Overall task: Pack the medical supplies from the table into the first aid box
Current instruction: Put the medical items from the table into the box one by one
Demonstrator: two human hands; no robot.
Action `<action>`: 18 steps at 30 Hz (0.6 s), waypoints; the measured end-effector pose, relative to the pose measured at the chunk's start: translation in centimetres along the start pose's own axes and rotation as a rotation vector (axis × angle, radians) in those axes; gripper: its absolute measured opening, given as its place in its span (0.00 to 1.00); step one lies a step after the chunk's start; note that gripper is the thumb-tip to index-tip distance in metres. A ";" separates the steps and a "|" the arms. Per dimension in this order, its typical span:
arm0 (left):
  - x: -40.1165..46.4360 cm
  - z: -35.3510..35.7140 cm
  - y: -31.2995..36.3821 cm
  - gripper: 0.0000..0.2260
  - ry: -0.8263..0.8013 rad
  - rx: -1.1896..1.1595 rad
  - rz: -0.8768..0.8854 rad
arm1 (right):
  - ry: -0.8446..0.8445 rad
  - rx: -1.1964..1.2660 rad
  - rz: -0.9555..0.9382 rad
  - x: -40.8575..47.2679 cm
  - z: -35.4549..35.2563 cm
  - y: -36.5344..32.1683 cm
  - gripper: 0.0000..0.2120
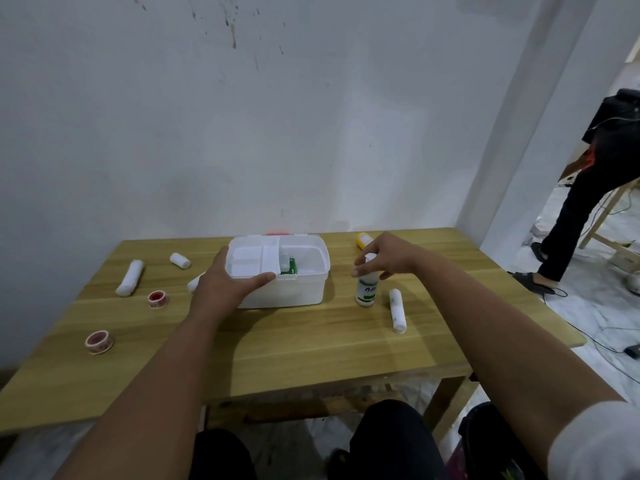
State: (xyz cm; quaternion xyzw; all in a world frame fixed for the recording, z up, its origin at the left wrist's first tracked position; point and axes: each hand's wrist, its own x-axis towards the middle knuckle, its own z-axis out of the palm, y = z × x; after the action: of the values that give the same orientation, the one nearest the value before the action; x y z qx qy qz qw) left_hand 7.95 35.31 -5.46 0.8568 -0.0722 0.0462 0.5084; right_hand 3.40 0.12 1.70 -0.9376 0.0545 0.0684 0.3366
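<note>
Bare forearms, white sleeve point(595, 445), black trousers point(391, 441)

I have one view only, from the head: it looks forward and down across the wooden table point(311, 341) toward the wall point(242, 133) at twelve o'clock, close, both forearms reaching in from below.

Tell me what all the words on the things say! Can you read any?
None can be read.
Bottle: blue marks on its label, too blurred.
Right-hand bandage roll: faint small marks, too small.
Green packet in the box: no text legible.
Red tape rolls: a pattern, no readable words.
</note>
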 end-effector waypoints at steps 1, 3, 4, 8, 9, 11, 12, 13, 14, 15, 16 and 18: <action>0.0 0.0 0.0 0.54 -0.003 -0.006 0.002 | -0.027 -0.027 0.017 0.0 -0.1 -0.2 0.22; 0.0 0.0 0.0 0.53 -0.003 -0.015 0.006 | -0.093 -0.049 0.064 0.0 -0.6 0.0 0.25; -0.1 0.0 0.0 0.52 0.001 -0.017 0.005 | -0.119 -0.053 0.079 -0.1 -0.9 0.1 0.24; -0.1 -0.1 0.1 0.52 0.008 -0.008 -0.002 | -0.015 0.042 0.037 -0.1 -1.4 -0.2 0.06; -0.1 -0.1 0.1 0.52 0.003 -0.005 -0.002 | 0.048 0.067 0.005 0.1 -1.7 -0.6 0.04; -0.1 -0.1 0.1 0.53 0.004 0.006 -0.002 | 0.104 0.071 -0.030 0.5 -2.4 -1.7 0.03; -0.1 -0.1 0.1 0.54 0.007 0.011 -0.005 | 0.089 0.045 -0.032 0.8 -2.6 -2.4 0.04; 0.0 -0.1 0.1 0.54 0.006 0.012 -0.006 | 0.059 -0.005 -0.031 1.1 -2.5 -3.1 0.05; 0.0 -0.1 0.1 0.55 0.002 0.012 -0.006 | 0.037 -0.073 -0.033 1.4 -2.2 -3.5 0.07; 0.0 -0.1 0.1 0.55 0.000 0.011 -0.001 | 0.031 -0.142 -0.038 1.6 -1.7 -3.8 0.08; 0.0 0.0 0.1 0.55 -0.001 0.010 0.002 | 0.034 -0.194 -0.044 1.8 -1.1 -4.0 0.10; -0.1 0.0 0.2 0.54 0.010 0.006 0.006 | 0.035 -0.221 -0.031 1.9 -0.2 -3.9 0.12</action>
State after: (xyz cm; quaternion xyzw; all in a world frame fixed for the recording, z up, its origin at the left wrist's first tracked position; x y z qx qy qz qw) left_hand 7.79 35.28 -5.32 0.8580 -0.0719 0.0523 0.5059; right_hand 5.90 2.84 3.95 -0.9708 0.0381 0.0525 0.2311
